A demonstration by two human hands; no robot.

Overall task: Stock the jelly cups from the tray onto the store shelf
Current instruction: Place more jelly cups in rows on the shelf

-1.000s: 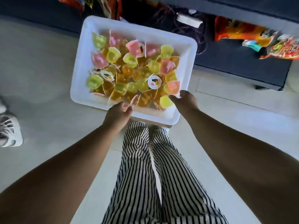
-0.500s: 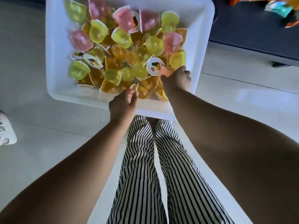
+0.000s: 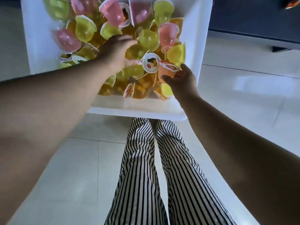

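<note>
Left hand [image 3: 119, 51] spread flat, right hand [image 3: 181, 78] curled.

White tray [image 3: 138, 111]: far end cut off by the top edge, far jelly cups [image 3: 112, 13] clipped with it. Left hand [image 3: 118, 51] motion-blurred over the pile, fingers indistinct, grip unreadable; forearm hides the tray's near-left corner. Orange packet [image 3: 290, 4] far right, mostly out of frame.

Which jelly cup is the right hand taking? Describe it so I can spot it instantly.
Start at the white tray on the floor and go to its near right corner, where the right hand reaches in. Its fingers curl round the orange-pink jelly cup. Unlike the yellow and green cups beside it, it is salmon-coloured with a red-rimmed fruit-print lid.
</note>
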